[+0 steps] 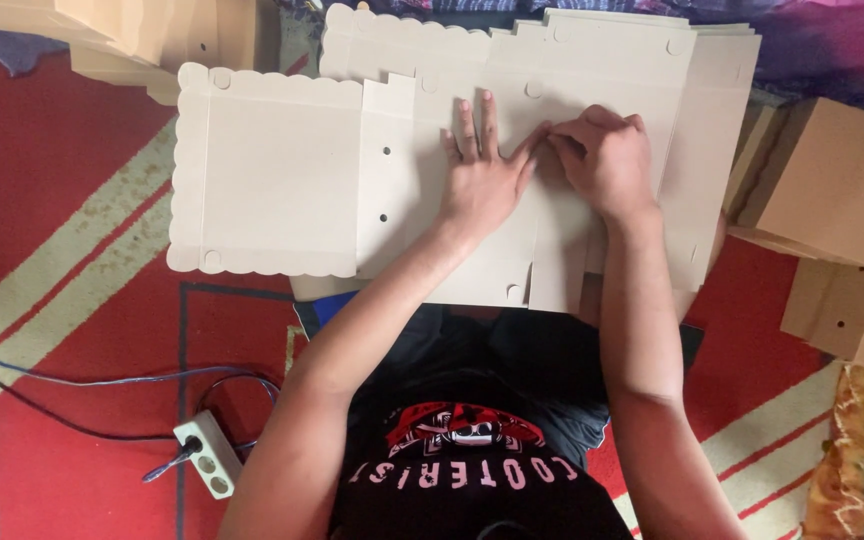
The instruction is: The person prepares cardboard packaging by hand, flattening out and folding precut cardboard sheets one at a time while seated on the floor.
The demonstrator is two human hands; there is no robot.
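Note:
A flat beige cardboard box blank (272, 170) with scalloped edges and small punched holes lies across my lap, on a stack of similar blanks (712, 90). My left hand (482, 170) presses flat on the middle of the blank, fingers spread. Beside it, my right hand (607, 160) is curled with its fingertips pinching a fold or flap of the cardboard, touching the left thumb.
Folded brown cardboard boxes (842, 180) stand at the right, and more (152, 30) at the top left. A white power strip (209, 455) with cables lies on the red patterned carpet (62, 200) at the lower left.

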